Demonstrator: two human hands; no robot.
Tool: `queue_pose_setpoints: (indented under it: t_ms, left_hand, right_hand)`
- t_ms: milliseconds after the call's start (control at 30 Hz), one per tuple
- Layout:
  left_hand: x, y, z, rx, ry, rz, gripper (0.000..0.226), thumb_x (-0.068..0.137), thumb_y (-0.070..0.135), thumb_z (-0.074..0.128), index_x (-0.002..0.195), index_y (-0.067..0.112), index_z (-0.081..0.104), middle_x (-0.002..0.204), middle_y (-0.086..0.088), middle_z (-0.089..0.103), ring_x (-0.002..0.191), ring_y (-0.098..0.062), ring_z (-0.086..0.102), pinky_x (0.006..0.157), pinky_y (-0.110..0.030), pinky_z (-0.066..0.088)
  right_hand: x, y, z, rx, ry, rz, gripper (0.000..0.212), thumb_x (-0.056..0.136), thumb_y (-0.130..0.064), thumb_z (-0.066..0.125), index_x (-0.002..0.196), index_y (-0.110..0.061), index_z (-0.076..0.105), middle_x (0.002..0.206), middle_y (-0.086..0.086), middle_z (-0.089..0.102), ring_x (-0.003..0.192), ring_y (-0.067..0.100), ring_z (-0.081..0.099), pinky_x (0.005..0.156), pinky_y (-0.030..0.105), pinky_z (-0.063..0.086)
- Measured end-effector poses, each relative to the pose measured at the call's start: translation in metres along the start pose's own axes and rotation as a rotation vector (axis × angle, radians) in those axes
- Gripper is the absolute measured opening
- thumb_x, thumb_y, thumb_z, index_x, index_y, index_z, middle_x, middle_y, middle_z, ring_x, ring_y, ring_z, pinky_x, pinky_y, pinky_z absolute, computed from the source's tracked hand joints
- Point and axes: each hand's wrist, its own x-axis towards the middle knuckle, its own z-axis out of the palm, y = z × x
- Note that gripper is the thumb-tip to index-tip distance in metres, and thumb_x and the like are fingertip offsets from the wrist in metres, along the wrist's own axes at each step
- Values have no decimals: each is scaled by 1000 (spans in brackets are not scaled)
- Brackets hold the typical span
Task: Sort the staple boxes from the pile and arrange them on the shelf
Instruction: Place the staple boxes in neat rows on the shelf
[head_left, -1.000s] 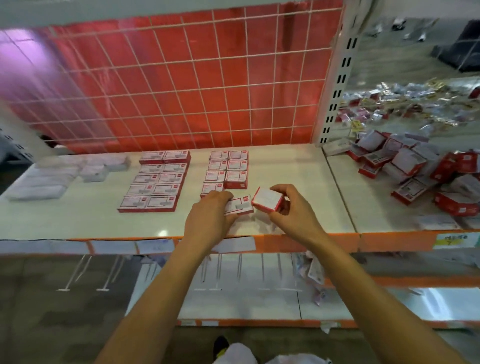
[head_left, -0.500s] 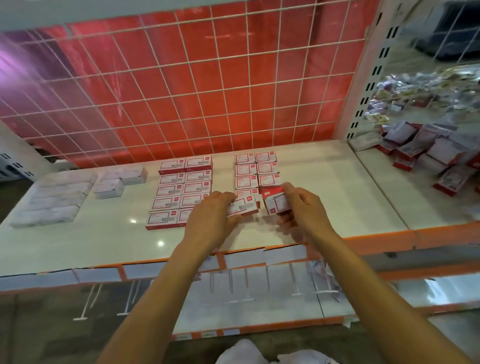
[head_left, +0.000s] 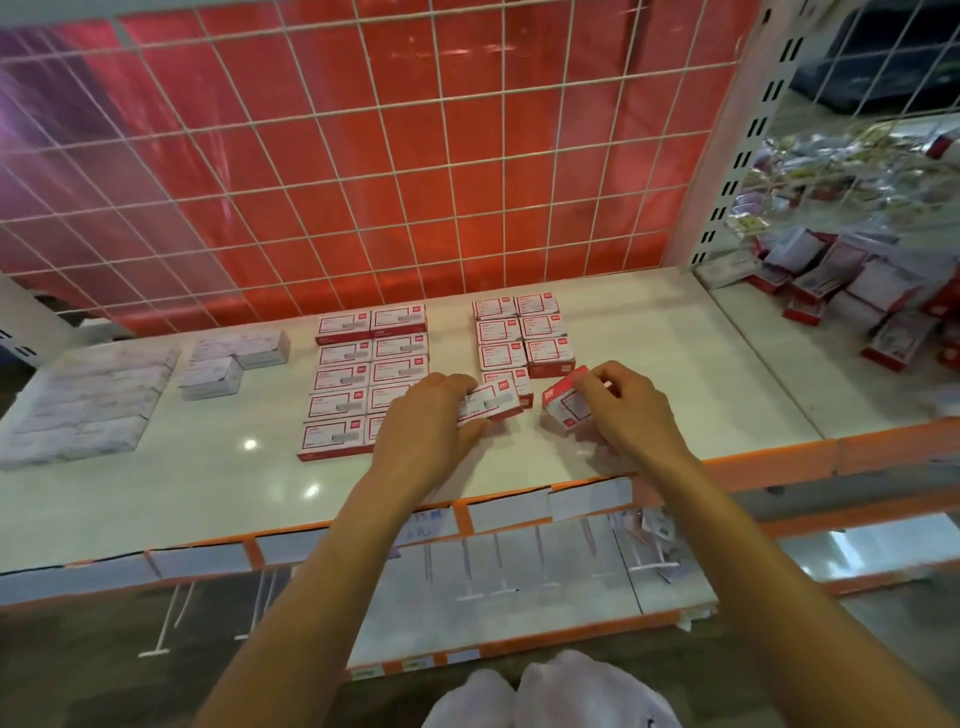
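The left hand (head_left: 431, 421) has its fingers (head_left: 457, 387) curled round the near end of a flat box (head_left: 491, 402) of staples, low over the shelf (head_left: 208, 467) at the front of the narrower block of boxes (head_left: 519, 335). This box has its white label up and its long axis runs left to right, the right end a little further back. The right hand (head_left: 631, 410) pinches a tilted box (head_left: 566, 405) just to the right of it; this one is tipped up on an edge, red side uppermost, label turned toward the person, and whether it touches the shelf I cannot tell.

Left of the hands sits a wider block of boxes (head_left: 371, 374) in two neat columns, labels up, long axes left to right. Further left lie pale boxes (head_left: 83, 410). The shelf is glossy white with an orange front edge (head_left: 779, 457) carrying paper labels. Behind it stands a white wire grid (head_left: 363, 156) over a red panel. The loose pile (head_left: 857, 291) lies on the next bay to the right.
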Motion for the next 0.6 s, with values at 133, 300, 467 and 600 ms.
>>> queue_pose_setpoints:
  t_ms: [133, 300, 467, 600]
  left_hand:
    - [3, 2, -1, -1, 2, -12, 47, 89, 39, 62, 133, 22, 53, 123, -2, 60, 107, -21, 56, 88, -33, 46]
    - [9, 5, -2, -16, -4, -36, 49, 88, 40, 62, 133, 22, 52, 124, -1, 59, 107, -19, 55, 87, -29, 45]
    - [13, 9, -2, -16, 7, -40, 50, 88, 41, 62, 133, 22, 52, 124, -1, 59, 107, -19, 55, 85, -28, 44]
    - [15, 10, 1, -18, 8, -33, 49, 88, 41, 62, 132, 22, 52, 121, -2, 60, 104, -19, 55, 84, -28, 43]
  right_hand:
    - [8, 4, -2, -229, 59, -174, 30, 88, -34, 44, 106, -22, 65, 100, 5, 55, 81, 14, 52, 71, 23, 40]
    - [12, 6, 6, -401, -37, -358, 53, 79, -31, 58, 130, -22, 49, 107, 2, 51, 99, 20, 49, 84, 28, 43]
    - [10, 9, 7, -431, -134, -332, 64, 78, -30, 70, 135, -23, 41, 125, 1, 51, 116, 20, 44, 94, 33, 43]
    - [14, 16, 0, -580, -113, -288, 66, 78, -42, 70, 135, -19, 45, 129, 2, 43, 122, 18, 37, 99, 29, 39]
